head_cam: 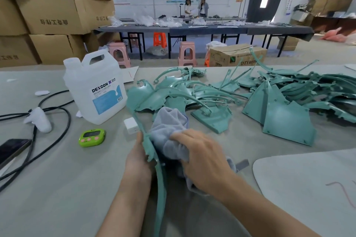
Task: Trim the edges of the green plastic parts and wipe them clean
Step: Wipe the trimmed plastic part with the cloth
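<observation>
At six o'clock, closest in, the left hand (138,157) grips the long curved green part (161,188) by its narrow rim. It stands the part on edge, so the inner face meets the cloth. Just beside it at five o'clock, the right hand (202,158) is bunched around a grey cloth (169,127), fingers curled into the folds, pressing the wad against the part. This looks like the wiping step, with one hand bracing so the thin strip can't flex away under the rub. The part's tail runs low over the counter (67,188), and its top arcs toward eleven o'clock.

At ten o'clock a green timer (92,137) and a small white block (131,126) sit within reach. Behind them stands the big white jug (96,90), probably cleaning fluid, kept close for re-wetting the cloth. Out at nine o'clock, black cables (63,121), a white controller (38,119) and a dark phone (11,150) lie off to the side of the work.

From twelve round to two o'clock sprawls the pile of green parts (212,98), likely the stock waiting its turn. I can spot no trimming tool.

Far back are stacked cardboard boxes (48,15) at eleven o'clock.
</observation>
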{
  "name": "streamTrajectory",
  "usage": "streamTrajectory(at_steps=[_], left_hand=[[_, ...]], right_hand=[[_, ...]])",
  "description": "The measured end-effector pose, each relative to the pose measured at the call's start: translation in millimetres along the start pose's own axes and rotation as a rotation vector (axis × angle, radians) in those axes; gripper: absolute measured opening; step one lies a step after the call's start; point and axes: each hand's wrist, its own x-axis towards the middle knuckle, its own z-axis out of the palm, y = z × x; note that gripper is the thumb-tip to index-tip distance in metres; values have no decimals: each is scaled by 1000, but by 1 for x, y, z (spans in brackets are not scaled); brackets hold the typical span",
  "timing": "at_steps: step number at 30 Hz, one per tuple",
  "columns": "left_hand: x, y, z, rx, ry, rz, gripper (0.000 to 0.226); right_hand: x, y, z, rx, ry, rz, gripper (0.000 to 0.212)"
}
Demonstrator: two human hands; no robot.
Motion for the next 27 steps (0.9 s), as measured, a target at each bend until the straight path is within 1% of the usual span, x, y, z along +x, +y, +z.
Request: streamTrajectory(at_steps=[1, 2, 3, 5, 7, 8, 9, 10, 11, 12, 13, 15, 17, 18, 20, 22, 23, 24, 25, 26, 27], left_hand=[[5, -1, 3, -40, -60, -63, 53], [6, 0, 7, -85, -139, -125, 52], [7, 0, 9, -138, -164, -180, 47], [14, -3, 9, -194, -176, -211, 42], [14, -2, 8, -208, -161, -179, 40], [12, 1, 9, -221, -143, -158, 39], [12, 3, 9, -244, -113, -129, 36], [12, 5, 10, -284, -86, -105, 34], [13, 6, 10, -344, -62, -92, 33], [13, 6, 10, -399, -65, -87, 34], [11, 6, 10, -438, -80, -84, 38], [9, 5, 7, -459, -137, -81, 46], [8, 2, 6, -420, -205, -59, 47], [7, 1, 7, -392, -238, -40, 46], [2, 0, 12, -374, -301, 24, 39], [-8, 4, 14, -397, -345, 83, 33], [-14, 6, 14, -368, -379, 102, 31], [-20, 9, 12, -290, -418, 127, 31], [-27, 11, 10, -167, -459, 160, 34], [-35, 13, 10, -14, -502, 191, 38], [-43, 13, 13, 139, -553, 209, 39]], right_hand=[[1, 2, 0, -67, 64, 72, 69], [1, 5, -2, -99, 132, 166, 71], [3, 7, -4, -125, 187, 263, 72], [7, 14, -13, -191, 200, 401, 68], [9, 17, -20, -234, 188, 449, 62], [8, 15, -21, -213, 224, 411, 56], [6, 10, -21, -165, 284, 346, 40], [4, 2, -19, -108, 289, 310, 17], [2, -5, -17, -45, 229, 336, 19], [2, -10, -12, 23, 122, 403, 31], [1, -11, -7, 56, -4, 462, 34], [4, -10, -1, 46, -181, 473, 25], [8, -10, -1, 134, -258, 465, 25], [10, -11, -1, 190, -265, 468, 26], [11, -8, 2, 250, -239, 489, 24], [10, -9, 0, 315, -176, 517, 17], [9, -8, -3, 364, -143, 524, 14], [7, -6, -8, 413, -116, 528, 20], [7, -5, -15, 447, -82, 532, 30], [7, -4, -24, 467, -46, 539, 35], [7, -2, -33, 483, -19, 546, 33]])
